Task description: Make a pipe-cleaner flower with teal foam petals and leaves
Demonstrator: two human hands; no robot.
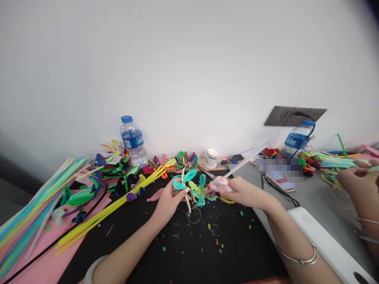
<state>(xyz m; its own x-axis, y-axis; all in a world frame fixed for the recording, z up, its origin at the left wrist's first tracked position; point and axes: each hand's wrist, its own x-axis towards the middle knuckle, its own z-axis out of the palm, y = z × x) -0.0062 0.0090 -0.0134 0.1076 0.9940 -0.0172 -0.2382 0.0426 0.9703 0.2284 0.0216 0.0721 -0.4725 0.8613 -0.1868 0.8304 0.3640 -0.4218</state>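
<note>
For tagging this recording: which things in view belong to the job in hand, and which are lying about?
In the job:
teal-looped fuzzy piece, in the left hand
pink glue gun with white stick, in the right hand

Apparently lying about:
leftmost water bottle
white cup
phone

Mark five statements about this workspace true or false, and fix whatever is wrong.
1. The left grip and the right grip are both holding something. True.
2. The right grip has a pink glue gun with a white stick jutting from it. True.
3. The left grip holds a water bottle. False: it holds a craft piece with teal petals.
4. Nothing lies in front of the two grips. False: coloured scraps are scattered on the black surface.
5. Another person's hand shows at the picture's right edge. True.
</note>
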